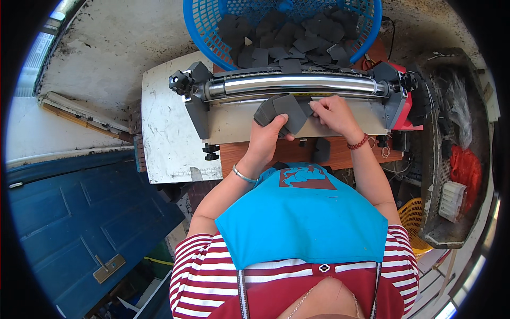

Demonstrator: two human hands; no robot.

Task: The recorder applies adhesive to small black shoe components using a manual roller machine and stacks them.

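My left hand (264, 139) is closed around a fanned stack of dark grey square pieces (291, 112), the thumb pressing on top. Just right of the stack, my right hand (336, 116) has thumb and finger pinched together at the edge of a dark grey piece (305, 101), partly hidden behind the stack. Both hands are over the pale feed plate (229, 122) of a roller machine. Its shiny metal roller (297, 83) runs across, just beyond my fingers. Behind the roller, another dark piece (290, 66) lies against the machine.
Beyond the machine, a blue plastic basket (195, 40) holds many dark grey pieces. Black knobs (180, 82) stick out at the machine's ends. A dark piece (321, 150) is on the brown wooden table (239, 159). At right are a long dark trough (429, 212) and a yellow basket (411, 218).
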